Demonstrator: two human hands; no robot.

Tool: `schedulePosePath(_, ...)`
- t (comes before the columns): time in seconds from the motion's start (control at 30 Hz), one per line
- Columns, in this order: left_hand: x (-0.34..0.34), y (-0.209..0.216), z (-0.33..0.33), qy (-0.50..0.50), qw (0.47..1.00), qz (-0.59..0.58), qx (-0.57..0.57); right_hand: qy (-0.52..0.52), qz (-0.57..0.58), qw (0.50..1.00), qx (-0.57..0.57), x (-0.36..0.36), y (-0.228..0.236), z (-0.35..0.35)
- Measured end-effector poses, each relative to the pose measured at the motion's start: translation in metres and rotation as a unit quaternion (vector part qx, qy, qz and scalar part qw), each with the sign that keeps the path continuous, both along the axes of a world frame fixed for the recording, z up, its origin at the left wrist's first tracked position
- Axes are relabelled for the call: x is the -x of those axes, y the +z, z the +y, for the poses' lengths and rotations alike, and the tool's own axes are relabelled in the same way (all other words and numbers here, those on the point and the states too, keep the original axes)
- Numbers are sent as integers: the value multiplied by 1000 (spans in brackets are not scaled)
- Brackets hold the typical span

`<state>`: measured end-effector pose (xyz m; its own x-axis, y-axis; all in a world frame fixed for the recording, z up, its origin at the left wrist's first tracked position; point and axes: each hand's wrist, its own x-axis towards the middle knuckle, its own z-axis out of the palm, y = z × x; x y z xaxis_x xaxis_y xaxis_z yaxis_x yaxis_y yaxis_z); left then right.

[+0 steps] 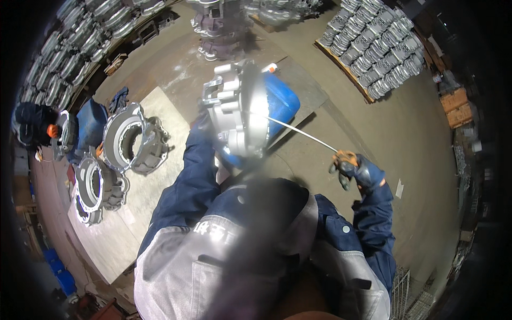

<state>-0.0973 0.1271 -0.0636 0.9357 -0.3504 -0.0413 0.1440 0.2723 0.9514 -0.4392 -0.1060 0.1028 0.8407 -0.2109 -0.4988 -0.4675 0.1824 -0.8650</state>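
Observation:
A silvery cast-metal housing stands on edge in front of me, a bright glare on its right rim. My left arm reaches up to its left side; the housing hides the fingers of my left hand. Off to the right, my right hand, in an orange and dark glove, is closed round the end of a thin, pale rod. From there the rod slants up and left to the housing's bright rim. Whether its tip touches the metal is lost in the glare. Behind the housing sits a blue plastic container.
Several ring-shaped housings rest on a pale board at left, near a blue bin and a dark glove. Stacked castings fill a pallet at far right; more stacks stand behind. A dark blur crosses the lower middle.

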Motion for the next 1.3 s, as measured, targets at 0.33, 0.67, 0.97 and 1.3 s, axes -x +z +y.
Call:
schedulePosePath(0.33, 6, 3, -6, 17, 1000, -15, -16, 33, 278, 923, 265, -73, -109, -68)
schedulePosePath(0.67, 52, 12, -24, 60, 996, -39, -44, 83, 19, 995, -56, 83, -70, -169)
schedulePosePath(0.97, 16, 48, -8, 42, 975, -130, -178, 125, 11, 992, -26, 52, -159, -149)
schedulePosePath(1.3, -188, 41, 15, -157, 858, -65, -485, 202, 17, 976, 79, -18, -184, -85)
